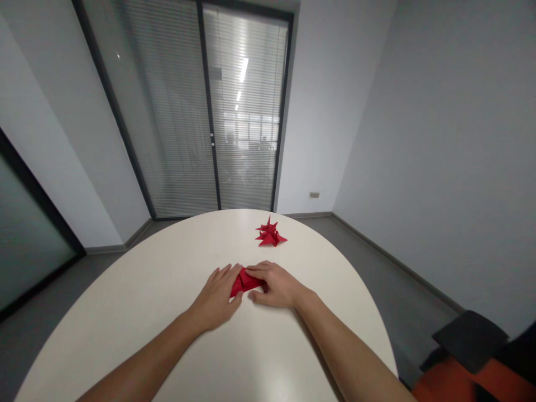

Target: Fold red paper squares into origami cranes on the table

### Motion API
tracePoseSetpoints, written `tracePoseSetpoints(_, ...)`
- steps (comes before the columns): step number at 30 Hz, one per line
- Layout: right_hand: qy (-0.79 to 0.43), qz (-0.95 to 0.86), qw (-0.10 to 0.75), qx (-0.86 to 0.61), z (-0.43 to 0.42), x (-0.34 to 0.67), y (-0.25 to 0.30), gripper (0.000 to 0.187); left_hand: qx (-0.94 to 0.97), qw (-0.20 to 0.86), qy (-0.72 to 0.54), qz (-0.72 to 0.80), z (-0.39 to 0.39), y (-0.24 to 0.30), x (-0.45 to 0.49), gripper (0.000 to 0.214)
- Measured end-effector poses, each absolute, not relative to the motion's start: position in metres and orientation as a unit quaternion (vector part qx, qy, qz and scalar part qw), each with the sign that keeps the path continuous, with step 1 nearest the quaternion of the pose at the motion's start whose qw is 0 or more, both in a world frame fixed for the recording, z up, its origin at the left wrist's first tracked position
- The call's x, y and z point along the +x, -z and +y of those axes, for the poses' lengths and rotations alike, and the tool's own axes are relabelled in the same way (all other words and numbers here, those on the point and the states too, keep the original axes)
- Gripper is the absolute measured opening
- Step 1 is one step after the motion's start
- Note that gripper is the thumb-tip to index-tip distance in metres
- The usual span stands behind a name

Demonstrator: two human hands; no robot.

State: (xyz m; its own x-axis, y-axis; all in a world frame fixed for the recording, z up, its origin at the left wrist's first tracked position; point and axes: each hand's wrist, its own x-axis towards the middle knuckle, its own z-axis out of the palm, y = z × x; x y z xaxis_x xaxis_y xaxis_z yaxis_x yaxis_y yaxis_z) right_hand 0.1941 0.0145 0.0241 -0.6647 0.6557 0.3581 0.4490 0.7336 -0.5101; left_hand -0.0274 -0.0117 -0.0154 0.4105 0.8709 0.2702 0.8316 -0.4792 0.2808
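Note:
A folded piece of red paper (243, 283) lies on the white round table (167, 290) between my two hands. My left hand (216, 298) lies flat on the table at the paper's left edge, fingers stretched out and pressed on it. My right hand (274, 285) rests on the paper's right side, fingers together and pushing down on the fold. Much of the paper is hidden under my fingers. Farther back on the table sits a small heap of finished red folded paper figures (269, 234) with pointed tips.
The table's curved far edge (234, 211) faces glass doors with blinds (209, 111). A dark and orange chair (473, 357) stands at the lower right beside the table. Grey floor surrounds the table.

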Motion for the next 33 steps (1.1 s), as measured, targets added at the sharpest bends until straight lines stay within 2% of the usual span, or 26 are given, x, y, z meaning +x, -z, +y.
tracePoseSetpoints(4,-0.159,-0.92,0.189,-0.305,0.012,0.188,-0.013,0.076,0.838,0.052,-0.141,0.525,-0.012,0.012,-0.025,0.062)
tracePoseSetpoints(9,-0.177,-0.918,0.08,-0.345,0.005,0.181,-0.006,0.087,0.828,0.045,-0.096,0.551,-0.013,0.006,-0.02,0.059)
tracePoseSetpoints(21,-0.217,-0.86,-0.031,-0.461,0.002,0.187,-0.02,0.11,0.827,0.05,-0.077,0.554,-0.011,0.009,-0.025,0.061)
tracePoseSetpoints(24,-0.194,-0.864,-0.003,-0.464,-0.001,0.185,-0.025,0.107,0.83,0.048,-0.067,0.551,-0.011,0.008,-0.025,0.062)
tracePoseSetpoints(27,-0.179,-0.895,0.054,-0.404,-0.005,0.178,-0.027,0.091,0.837,0.053,-0.05,0.543,-0.011,0.005,-0.023,0.062)
tracePoseSetpoints(30,-0.203,-0.9,0.051,-0.383,-0.007,0.172,-0.024,0.083,0.84,0.064,-0.038,0.537,-0.011,0.002,-0.022,0.06)
tracePoseSetpoints(33,-0.213,-0.892,0.035,-0.396,-0.006,0.173,-0.021,0.087,0.84,0.066,-0.036,0.538,-0.011,0.002,-0.023,0.062)
